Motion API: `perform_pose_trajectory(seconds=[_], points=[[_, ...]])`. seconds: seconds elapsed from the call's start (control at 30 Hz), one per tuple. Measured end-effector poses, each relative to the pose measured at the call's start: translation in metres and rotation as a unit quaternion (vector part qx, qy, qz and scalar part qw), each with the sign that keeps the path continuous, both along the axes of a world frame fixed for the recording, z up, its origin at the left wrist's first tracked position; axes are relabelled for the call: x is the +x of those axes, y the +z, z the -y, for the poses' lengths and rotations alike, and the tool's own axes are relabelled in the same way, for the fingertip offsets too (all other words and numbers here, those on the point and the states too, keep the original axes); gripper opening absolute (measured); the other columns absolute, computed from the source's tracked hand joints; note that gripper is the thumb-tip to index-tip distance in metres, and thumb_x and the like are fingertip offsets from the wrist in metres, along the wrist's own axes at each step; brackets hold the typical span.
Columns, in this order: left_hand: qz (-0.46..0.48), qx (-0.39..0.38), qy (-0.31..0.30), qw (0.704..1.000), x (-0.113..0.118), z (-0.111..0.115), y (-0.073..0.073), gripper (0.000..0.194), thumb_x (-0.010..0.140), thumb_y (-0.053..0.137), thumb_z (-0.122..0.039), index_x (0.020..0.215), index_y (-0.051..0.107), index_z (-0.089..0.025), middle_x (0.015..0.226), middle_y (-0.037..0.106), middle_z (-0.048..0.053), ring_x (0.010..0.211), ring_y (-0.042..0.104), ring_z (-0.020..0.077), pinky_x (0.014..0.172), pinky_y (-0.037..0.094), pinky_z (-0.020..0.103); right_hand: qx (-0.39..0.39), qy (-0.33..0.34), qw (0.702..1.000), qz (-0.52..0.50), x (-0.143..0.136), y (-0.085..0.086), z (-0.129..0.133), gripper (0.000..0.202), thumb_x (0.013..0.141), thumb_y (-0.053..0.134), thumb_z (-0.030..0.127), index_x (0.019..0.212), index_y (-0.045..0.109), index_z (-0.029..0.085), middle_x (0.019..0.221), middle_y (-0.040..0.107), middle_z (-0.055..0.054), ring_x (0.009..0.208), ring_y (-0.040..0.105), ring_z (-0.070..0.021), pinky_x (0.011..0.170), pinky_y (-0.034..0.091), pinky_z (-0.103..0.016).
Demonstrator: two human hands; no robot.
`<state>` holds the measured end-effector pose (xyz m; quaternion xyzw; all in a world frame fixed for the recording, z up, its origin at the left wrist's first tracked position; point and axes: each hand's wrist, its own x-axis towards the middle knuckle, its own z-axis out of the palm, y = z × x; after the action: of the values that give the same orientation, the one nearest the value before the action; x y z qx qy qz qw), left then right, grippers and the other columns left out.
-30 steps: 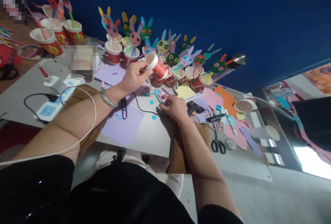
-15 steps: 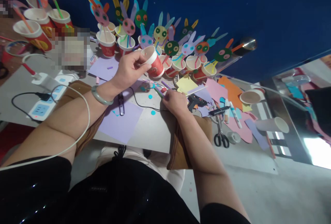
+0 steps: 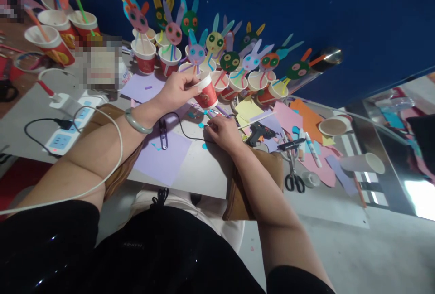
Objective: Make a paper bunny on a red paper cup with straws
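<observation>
A red paper cup with a white rim (image 3: 206,92) is held tilted by my left hand (image 3: 178,92), thumb and fingers pinched at its rim. My right hand (image 3: 222,132) is low over the tabletop, just below the cup, with its fingers curled. Thin purple strips (image 3: 222,110) and a green tip lie close to its fingers; whether it grips one is hidden. Small blue paper dots (image 3: 201,125) are scattered beside the fingertips. Behind the cup stand several paper cups carrying rabbit-faced paper figures (image 3: 251,61) on coloured stems.
A black glue gun (image 3: 260,134), black-handled scissors (image 3: 294,180), markers (image 3: 313,150) and coloured paper (image 3: 285,117) lie to the right. Purple sheets (image 3: 163,160) and thread snips (image 3: 163,134) lie nearer me. A power strip (image 3: 73,126) with cables is at left.
My right hand has shifted left, nearer the blue dots, and its fingers reach further out. My left hand still holds the cup, now slightly lower and more upright. The view has shifted slightly.
</observation>
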<state>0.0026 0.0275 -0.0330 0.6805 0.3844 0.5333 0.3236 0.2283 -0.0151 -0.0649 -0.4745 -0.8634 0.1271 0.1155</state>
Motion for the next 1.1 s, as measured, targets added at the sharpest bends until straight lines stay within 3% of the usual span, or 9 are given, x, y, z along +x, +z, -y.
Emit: perform_pose_trajectory(seconds=[0.17,0.3,0.5,0.63,0.8,0.93,1.03,1.1], points=[[-0.077,0.056,0.041,0.995,0.001,0.009,0.008,0.017,0.081,0.073,-0.029,0.071,0.064,-0.019,0.071,0.067,0.002,0.067,0.063,0.0160,0.058,0.049,0.031,0.038,0.012,0.998,0.054,0.000,-0.005,0.000,0.032,0.096,0.057,0.032,0.120,0.073,0.018,0.105,0.069,-0.014,0.101,0.062,-0.0285,0.088,0.041,-0.040],[-0.139,0.079,0.052,0.986,0.002,0.015,0.013,0.017,0.082,0.071,-0.030,0.072,0.064,-0.018,0.076,0.068,0.003,0.073,0.064,0.0175,0.065,0.050,0.033,0.023,0.026,0.994,0.103,-0.003,-0.003,0.003,0.035,0.099,0.054,0.035,0.125,0.074,0.023,0.108,0.067,-0.015,0.104,0.061,-0.0299,0.087,0.039,-0.041],[-0.248,0.128,0.131,0.951,0.003,0.019,0.010,0.019,0.089,0.065,-0.031,0.074,0.061,-0.020,0.083,0.069,0.005,0.087,0.066,0.0228,0.084,0.051,0.042,0.029,-0.038,0.997,0.066,0.003,0.003,-0.002,0.020,0.091,0.059,0.027,0.093,0.076,0.016,0.100,0.069,-0.014,0.096,0.062,-0.0282,0.084,0.038,-0.039],[-0.308,0.160,0.172,0.922,0.003,0.022,0.009,0.016,0.091,0.062,-0.032,0.080,0.063,-0.020,0.087,0.069,0.006,0.095,0.065,0.0254,0.098,0.045,0.051,0.054,-0.127,0.989,0.048,0.011,0.006,-0.006,0.017,0.086,0.061,0.027,0.093,0.073,0.017,0.096,0.071,-0.013,0.091,0.062,-0.0287,0.081,0.037,-0.038],[-0.353,0.190,0.140,0.905,0.009,0.026,0.005,0.020,0.092,0.059,-0.034,0.080,0.064,-0.019,0.084,0.068,0.004,0.091,0.064,0.0240,0.099,0.044,0.050,0.011,-0.146,0.984,0.100,0.016,0.011,-0.010,0.017,0.084,0.065,0.033,0.087,0.073,0.018,0.093,0.073,-0.012,0.088,0.064,-0.0277,0.083,0.040,-0.039],[-0.361,0.198,0.096,0.906,0.019,0.033,0.001,0.023,0.093,0.056,-0.035,0.077,0.063,-0.018,0.081,0.065,0.003,0.088,0.064,0.0232,0.096,0.045,0.050,-0.019,-0.134,0.984,0.115,0.014,0.012,-0.011,0.010,0.080,0.066,0.027,0.082,0.073,0.019,0.094,0.074,-0.012,0.085,0.065,-0.0262,0.079,0.042,-0.037],[-0.342,0.199,0.099,0.913,0.023,0.038,0.001,0.024,0.094,0.055,-0.035,0.077,0.061,-0.019,0.079,0.065,0.002,0.085,0.063,0.0216,0.097,0.044,0.050,-0.040,-0.144,0.987,0.060,0.014,0.010,-0.012,0.006,0.078,0.066,0.025,0.074,0.067,0.021,0.081,0.071,-0.007,0.075,0.062,-0.0227,0.071,0.040,-0.034],[-0.324,0.198,0.115,0.918,0.023,0.041,0.003,0.025,0.096,0.054,-0.036,0.078,0.059,-0.019,0.079,0.065,0.001,0.084,0.062,0.0205,0.099,0.043,0.051,-0.040,-0.175,0.983,-0.029,0.015,0.008,-0.014,0.010,0.080,0.065,0.028,0.073,0.062,0.021,0.073,0.066,-0.004,0.068,0.057,-0.0193,0.067,0.039,-0.032]])
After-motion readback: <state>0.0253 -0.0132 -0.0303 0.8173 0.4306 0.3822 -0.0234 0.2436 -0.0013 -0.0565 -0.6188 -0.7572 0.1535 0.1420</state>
